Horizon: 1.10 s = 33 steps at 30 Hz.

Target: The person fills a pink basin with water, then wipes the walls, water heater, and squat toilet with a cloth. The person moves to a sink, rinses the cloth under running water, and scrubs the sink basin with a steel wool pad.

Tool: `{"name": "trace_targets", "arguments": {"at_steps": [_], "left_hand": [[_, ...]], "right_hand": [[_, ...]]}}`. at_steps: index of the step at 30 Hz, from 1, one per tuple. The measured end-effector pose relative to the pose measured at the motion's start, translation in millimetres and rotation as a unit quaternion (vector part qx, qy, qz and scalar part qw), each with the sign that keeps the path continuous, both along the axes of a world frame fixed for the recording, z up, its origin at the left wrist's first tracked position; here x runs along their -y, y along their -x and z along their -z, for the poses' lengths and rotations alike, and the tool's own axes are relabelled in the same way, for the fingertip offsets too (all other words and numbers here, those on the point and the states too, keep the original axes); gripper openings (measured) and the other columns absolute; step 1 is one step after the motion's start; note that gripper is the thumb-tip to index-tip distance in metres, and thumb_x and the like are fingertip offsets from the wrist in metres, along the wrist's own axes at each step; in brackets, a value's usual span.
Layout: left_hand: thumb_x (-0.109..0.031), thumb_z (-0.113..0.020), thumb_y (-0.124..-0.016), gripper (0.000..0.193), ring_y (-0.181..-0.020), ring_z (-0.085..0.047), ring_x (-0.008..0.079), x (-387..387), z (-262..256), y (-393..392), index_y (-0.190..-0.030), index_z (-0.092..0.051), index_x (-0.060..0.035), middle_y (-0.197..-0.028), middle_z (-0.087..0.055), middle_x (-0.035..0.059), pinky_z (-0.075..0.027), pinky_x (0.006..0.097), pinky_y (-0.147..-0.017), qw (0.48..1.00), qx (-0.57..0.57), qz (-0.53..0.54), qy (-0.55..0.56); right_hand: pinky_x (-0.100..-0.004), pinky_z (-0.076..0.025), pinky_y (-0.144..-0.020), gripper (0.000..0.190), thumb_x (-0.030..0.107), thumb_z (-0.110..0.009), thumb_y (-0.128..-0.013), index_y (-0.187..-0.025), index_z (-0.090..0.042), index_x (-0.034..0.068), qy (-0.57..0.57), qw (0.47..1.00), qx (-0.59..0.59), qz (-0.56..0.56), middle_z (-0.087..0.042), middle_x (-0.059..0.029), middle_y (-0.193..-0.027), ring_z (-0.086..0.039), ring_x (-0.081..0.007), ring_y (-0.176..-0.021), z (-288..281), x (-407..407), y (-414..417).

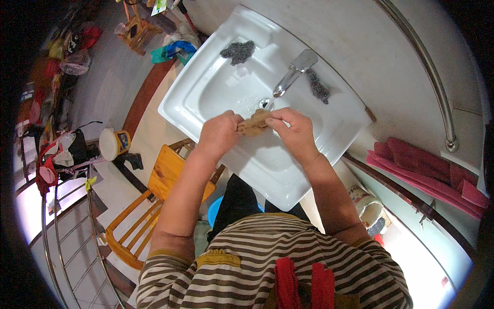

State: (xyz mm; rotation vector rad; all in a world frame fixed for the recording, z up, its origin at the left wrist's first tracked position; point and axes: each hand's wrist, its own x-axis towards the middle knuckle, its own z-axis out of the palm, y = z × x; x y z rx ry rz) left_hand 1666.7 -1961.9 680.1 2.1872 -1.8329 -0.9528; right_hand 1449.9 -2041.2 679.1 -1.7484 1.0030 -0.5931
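Observation:
Over a white ceramic washbasin (227,92), my left hand (220,131) grips one end of a crumpled tan cloth-like piece (254,123). The fingers of my right hand (291,125) pinch its other end. Just beyond the piece, water runs from a chrome faucet (287,79) towards the metal drain (265,103). A dark grey, curly clump (238,52) lies on the basin's upper left ledge. Another dark clump (318,88) rests to the right of the faucet. What the tan piece is exactly, I cannot tell.
Left of the basin stand a wooden chair (164,174), a lidded tub (112,144) and a metal rack (65,231). A metal rail (428,65) runs along the wall at right, with dark pink towels (424,174) below it. Part of a blue basin (213,211) shows beneath the washbasin.

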Motion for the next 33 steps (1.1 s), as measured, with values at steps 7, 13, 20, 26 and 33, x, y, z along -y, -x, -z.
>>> {"name": "trace_targets", "arguments": {"at_steps": [7,13,20,26,33], "left_hand": [[-0.014,-0.074,-0.082,0.020,-0.090,-0.065,0.0423,21,-46,-9,-0.094,-0.062,-0.0030,-0.096,-0.068,0.0188,-0.052,0.0514,-0.080,0.975,0.000,-0.084,0.205],[-0.013,-0.077,-0.082,0.029,-0.093,-0.064,0.0359,-16,-51,24,-0.107,-0.064,-0.0046,-0.097,-0.065,0.0155,-0.052,0.0465,-0.078,0.953,0.056,0.022,0.295],[-0.010,-0.067,-0.091,0.039,-0.109,-0.065,0.0436,-56,59,72,-0.129,-0.064,0.0007,-0.117,-0.067,0.0243,-0.055,0.0534,-0.093,0.985,0.016,0.140,-0.103],[-0.015,-0.061,-0.095,0.047,-0.105,-0.067,0.0441,-8,126,22,-0.140,-0.056,-0.0028,-0.125,-0.065,0.0287,-0.057,0.0513,-0.093,0.985,-0.078,-0.153,0.008],[-0.057,-0.060,-0.101,0.068,-0.114,-0.066,0.0337,15,183,32,-0.145,-0.055,-0.0049,-0.134,-0.066,0.0185,-0.056,0.0527,-0.100,0.591,-0.565,-0.560,-0.135]], "right_hand": [[-0.0334,-0.054,-0.086,0.015,0.007,-0.072,-0.095,-0.108,-0.073,0.000,0.116,0.984,0.053,0.122,-0.074,-0.0101,-0.101,-0.068,-0.0204,-0.093,-41,14,5],[-0.0423,-0.054,-0.090,0.018,0.004,-0.075,-0.089,-0.107,-0.072,0.002,0.287,0.942,0.067,0.163,-0.073,-0.0148,-0.114,-0.068,-0.0295,-0.099,-36,9,68],[-0.0473,-0.053,-0.100,0.030,0.016,-0.068,-0.094,-0.123,-0.068,0.007,0.098,0.940,-0.324,0.047,-0.070,-0.0153,-0.120,-0.065,-0.0374,-0.115,72,-17,93],[-0.0474,-0.053,-0.102,0.041,0.024,-0.070,-0.093,-0.131,-0.064,0.009,0.090,0.924,-0.368,0.050,-0.068,-0.0153,-0.129,-0.064,-0.0363,-0.122,146,12,30],[-0.0508,-0.054,-0.093,0.034,0.033,-0.065,-0.098,-0.123,-0.069,0.010,-0.245,0.939,-0.219,0.103,-0.074,-0.0222,-0.109,-0.072,-0.0399,-0.107,170,-9,-63]]}}
